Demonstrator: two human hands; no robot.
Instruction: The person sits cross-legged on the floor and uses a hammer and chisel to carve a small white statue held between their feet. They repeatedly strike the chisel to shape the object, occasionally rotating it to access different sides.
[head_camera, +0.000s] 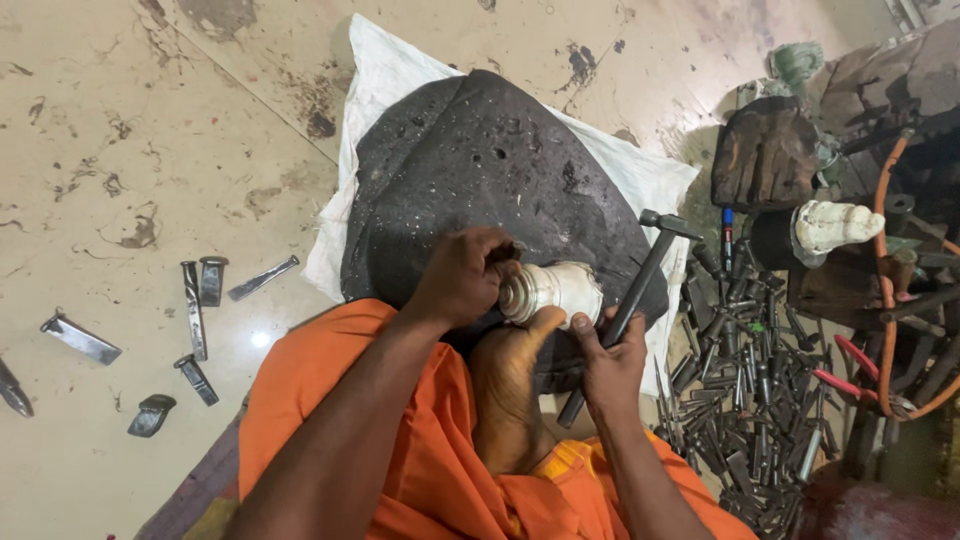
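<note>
My left hand (462, 275) is closed around the end of a small white-and-silver metal piece (552, 291) that lies on a large black stone block (480, 170). A bare foot (512, 375) presses up against the piece from below. My right hand (610, 362) grips the dark handle of a hammer (640, 285), whose head points up and to the right, just beside the piece. Orange cloth (400, 460) covers my lap.
The block rests on a white sack (385, 70) on a stained floor. Several flat chisels (195, 310) lie at left. A heap of dark punches and chisels (750, 380) fills the right, with a white figurine (835, 225), wooden blocks and orange hoses behind.
</note>
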